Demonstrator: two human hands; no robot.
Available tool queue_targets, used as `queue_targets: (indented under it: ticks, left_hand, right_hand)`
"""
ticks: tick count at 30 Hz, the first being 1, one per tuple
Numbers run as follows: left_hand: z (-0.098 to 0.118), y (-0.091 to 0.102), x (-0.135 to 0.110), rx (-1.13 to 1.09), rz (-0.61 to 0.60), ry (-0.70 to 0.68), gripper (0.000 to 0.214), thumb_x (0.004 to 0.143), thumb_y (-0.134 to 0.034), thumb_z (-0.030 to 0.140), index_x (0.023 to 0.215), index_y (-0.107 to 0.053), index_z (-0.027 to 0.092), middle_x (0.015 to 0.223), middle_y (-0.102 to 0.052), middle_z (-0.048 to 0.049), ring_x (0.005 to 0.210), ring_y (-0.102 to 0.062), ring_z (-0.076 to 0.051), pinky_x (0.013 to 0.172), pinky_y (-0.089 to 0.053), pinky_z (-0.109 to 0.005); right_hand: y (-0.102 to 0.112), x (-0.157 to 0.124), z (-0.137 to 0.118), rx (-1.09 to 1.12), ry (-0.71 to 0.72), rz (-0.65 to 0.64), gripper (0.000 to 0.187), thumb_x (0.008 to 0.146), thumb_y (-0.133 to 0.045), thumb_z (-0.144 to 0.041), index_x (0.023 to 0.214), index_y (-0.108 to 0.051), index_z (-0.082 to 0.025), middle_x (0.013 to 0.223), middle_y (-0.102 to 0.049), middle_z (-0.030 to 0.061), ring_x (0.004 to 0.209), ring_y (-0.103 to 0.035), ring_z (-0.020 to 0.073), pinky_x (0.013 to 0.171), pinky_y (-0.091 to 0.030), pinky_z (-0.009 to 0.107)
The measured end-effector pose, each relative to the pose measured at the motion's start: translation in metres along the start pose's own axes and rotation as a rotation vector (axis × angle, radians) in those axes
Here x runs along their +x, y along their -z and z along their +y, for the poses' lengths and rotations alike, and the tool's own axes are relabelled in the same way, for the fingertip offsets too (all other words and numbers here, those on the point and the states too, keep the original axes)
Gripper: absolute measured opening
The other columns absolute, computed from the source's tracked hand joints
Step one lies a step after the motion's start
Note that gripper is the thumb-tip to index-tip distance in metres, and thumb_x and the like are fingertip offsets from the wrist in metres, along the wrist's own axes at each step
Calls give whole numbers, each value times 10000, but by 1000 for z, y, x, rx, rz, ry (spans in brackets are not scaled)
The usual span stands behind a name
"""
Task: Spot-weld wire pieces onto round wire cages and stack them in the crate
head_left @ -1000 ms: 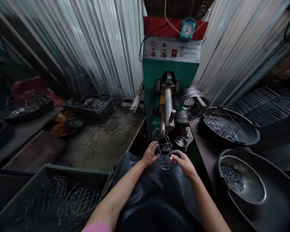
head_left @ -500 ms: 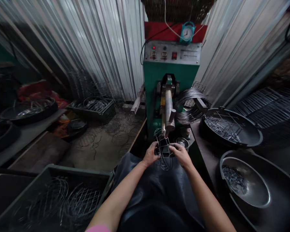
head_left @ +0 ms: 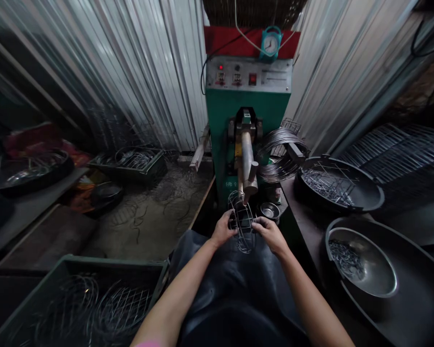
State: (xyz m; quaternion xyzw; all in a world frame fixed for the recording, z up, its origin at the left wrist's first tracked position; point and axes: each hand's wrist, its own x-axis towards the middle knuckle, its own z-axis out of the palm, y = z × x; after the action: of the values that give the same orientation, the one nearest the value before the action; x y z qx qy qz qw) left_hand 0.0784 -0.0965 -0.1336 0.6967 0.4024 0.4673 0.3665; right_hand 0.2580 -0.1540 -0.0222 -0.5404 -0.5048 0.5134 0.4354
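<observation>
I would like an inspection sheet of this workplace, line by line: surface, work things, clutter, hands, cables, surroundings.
Surface: dark bench at the right, bearing basins; dark apron over the lap.
Work things: wire cage, held under the metal arm of the green machine.
Clutter: wire coil; two basins of small wire pieces; small steel bowl; crate of wire guards; loose wire on the floor.
Hands: left hand and right hand both grip the cage.
Cables: black and white cables above the control panel.
Surroundings: corrugated metal walls; teal clock.
</observation>
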Motion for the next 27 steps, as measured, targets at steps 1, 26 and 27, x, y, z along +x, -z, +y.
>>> queue_targets:
  ticks: [1,26,27]
  left_hand:
    - [-1,0,2,-5,6,16,696,616,-680,131,1259,-419,183,1252,-482,-112,1151,-487,-257,895,-495,-420]
    - [4,4,5,-95,-28,110,755,579,-732,176,1276,-440,164,1241,-496,-133,1134,-498,-280,857,-512,-429]
    - [5,4,5,-93,-29,112,757,580,-736,185,1276,-439,160,1242,-494,-135,1134,-498,-278,859,-510,-425]
  right_hand:
    - [-1,5,-1,10,6,1,231,655,-646,-398,710,-622,-175,658,-599,-11,622,-532,139,626,-427,270]
    - [6,-20,22,-66,-70,-30,265,689,-633,-431,768,-628,-178,707,-606,0,681,-535,156,631,-419,255]
    - [5,-22,24,-58,-60,-25,271,695,-629,-437,777,-627,-178,717,-608,3,688,-535,157,640,-421,258]
